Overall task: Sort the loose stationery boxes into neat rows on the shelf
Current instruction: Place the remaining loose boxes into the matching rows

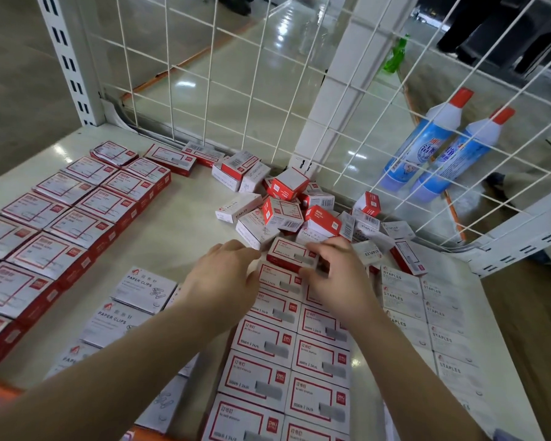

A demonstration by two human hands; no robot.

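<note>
The right hand (334,272) pinches a red staple box (291,253) at the far end of the staple rows; the left hand (226,275), fingers relaxed, rests at its nine o'clock on the shelf (185,218)

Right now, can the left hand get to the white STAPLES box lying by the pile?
Probably yes. The left hand is open on the shelf, and the white STAPLES box lies just beyond its fingertips at the pile's near edge, with bare shelf between and nothing on top.
</note>
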